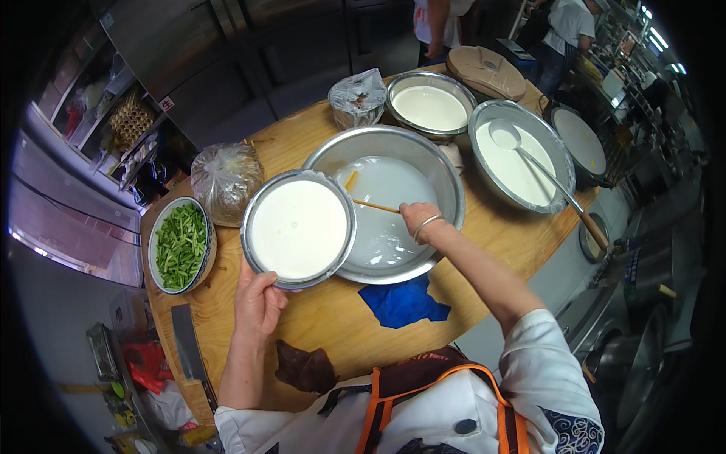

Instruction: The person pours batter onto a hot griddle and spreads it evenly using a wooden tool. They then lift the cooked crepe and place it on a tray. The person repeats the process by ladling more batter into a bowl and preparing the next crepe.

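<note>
My left hand (264,298) grips the near rim of a round metal pan (245,230), thumb on top. Smooth white liquid (298,230) fills the pan, which overlaps the left side of a large stainless steel basin (457,204). Cloudy, pale liquid (391,238) lies in that basin. Over it, my right hand (418,218) holds a thin wooden stick (376,206), pointing left toward the pan. The stick's far end is hidden at the pan's edge. A yellow-brown piece (351,180) shows beyond it; I cannot tell whether the two are joined.
Behind the basin stand a metal bowl of white liquid (471,110) and another (569,181) holding a ladle (544,167). A bowl of chopped greens (211,255), plastic-wrapped bowl (227,181), cleaver (186,340), blue cloth (404,302) and dark cloth (305,368) share the wooden table. People stand beyond.
</note>
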A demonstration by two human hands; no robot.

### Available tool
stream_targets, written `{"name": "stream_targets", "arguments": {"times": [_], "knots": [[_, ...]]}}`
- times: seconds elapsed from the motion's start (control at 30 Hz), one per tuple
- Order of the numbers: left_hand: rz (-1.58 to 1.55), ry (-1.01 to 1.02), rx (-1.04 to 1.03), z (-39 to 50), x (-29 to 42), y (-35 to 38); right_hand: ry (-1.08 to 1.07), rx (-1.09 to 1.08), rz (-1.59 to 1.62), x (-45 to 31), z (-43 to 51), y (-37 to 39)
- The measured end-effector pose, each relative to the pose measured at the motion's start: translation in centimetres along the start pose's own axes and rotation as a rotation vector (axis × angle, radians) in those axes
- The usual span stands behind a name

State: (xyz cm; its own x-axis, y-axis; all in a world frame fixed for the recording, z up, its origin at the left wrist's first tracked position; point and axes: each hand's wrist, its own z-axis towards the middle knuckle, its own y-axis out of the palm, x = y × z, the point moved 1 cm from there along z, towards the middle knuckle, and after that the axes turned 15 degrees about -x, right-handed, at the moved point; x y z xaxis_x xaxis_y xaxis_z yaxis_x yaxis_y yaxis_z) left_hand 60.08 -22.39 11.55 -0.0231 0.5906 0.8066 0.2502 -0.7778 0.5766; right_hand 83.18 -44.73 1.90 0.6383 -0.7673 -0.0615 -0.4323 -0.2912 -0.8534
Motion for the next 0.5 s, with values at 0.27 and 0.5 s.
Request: {"name": "stream_targets", "arguments": {"times": [0.27,0.5], "knots": [[-0.005,0.017,-0.060,-0.7,0.4,0.7,0.024,0.189,0.738,3.0,-6.3,-3.7],[0.059,-0.027,-0.088,-0.8,0.0,2.6,0.012,0.163,1.324,3.2,-10.3,-1.5]]}}
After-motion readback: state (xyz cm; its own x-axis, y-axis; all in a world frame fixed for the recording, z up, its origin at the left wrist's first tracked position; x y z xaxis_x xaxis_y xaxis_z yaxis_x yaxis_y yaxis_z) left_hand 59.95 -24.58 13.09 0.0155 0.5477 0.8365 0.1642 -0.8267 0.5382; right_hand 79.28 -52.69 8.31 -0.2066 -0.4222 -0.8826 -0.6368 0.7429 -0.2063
